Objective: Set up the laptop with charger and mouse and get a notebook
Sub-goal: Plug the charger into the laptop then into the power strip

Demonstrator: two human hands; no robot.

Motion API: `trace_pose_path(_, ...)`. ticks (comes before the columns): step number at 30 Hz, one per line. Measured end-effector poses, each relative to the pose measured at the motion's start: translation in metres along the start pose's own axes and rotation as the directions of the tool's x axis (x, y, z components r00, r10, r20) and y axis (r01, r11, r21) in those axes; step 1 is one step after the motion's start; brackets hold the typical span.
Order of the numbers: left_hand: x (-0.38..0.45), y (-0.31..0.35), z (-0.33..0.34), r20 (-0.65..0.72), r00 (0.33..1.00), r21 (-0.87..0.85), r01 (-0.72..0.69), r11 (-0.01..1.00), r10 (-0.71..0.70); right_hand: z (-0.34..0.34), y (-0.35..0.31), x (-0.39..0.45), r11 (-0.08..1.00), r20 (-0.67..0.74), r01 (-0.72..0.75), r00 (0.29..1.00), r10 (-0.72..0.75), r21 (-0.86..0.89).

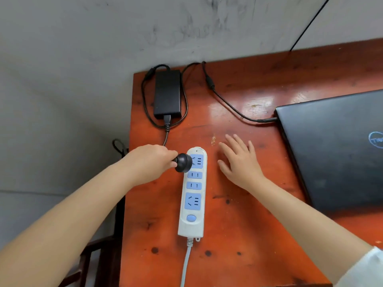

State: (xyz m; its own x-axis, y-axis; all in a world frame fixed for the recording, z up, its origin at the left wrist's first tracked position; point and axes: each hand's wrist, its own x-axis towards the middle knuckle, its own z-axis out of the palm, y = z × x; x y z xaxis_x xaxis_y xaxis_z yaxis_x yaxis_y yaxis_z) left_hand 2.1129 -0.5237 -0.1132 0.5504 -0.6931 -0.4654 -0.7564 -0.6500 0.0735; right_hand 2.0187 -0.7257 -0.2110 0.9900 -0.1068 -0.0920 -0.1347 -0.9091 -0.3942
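Note:
A closed black laptop (339, 150) lies at the right of the orange wooden table (244, 235). The black charger brick (167, 94) rests at the table's far left corner, and its thin cable (228, 102) runs into the laptop's left side. My left hand (153, 162) grips the round black plug (183, 163) and holds it at the top socket of the white and blue power strip (193, 195). To the right of the strip, my right hand (238, 160) lies flat on the table with its fingers spread. No mouse or notebook is in view.
The strip's grey cord (185, 266) runs off the near table edge. A grey wall (83, 59) stands behind and to the left. A dark wooden chair frame (97, 255) shows below the table's left edge. A black cable (308, 23) hangs on the wall at upper right.

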Motion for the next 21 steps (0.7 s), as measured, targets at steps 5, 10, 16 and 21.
trace_pose_path(5,0.007,-0.003,-0.005,0.085,0.996,-0.111,0.033,0.993,-0.023,0.014,0.003,-0.001,0.997,-0.002,0.010,1.000,-0.011,-0.072)
trace_pose_path(10,0.023,0.003,-0.017,0.110,0.993,-0.095,0.047,0.994,-0.036,0.014,0.002,-0.001,0.998,-0.037,0.007,0.999,-0.009,-0.054)
trace_pose_path(16,0.034,0.008,-0.027,0.169,0.986,-0.078,0.025,0.997,-0.012,0.015,0.003,-0.001,1.000,-0.060,0.014,0.998,-0.015,-0.022)
trace_pose_path(21,0.042,0.019,-0.031,0.220,0.974,-0.004,0.055,0.998,-0.053,0.016,0.005,-0.001,1.000,-0.045,0.010,0.999,-0.010,-0.015)
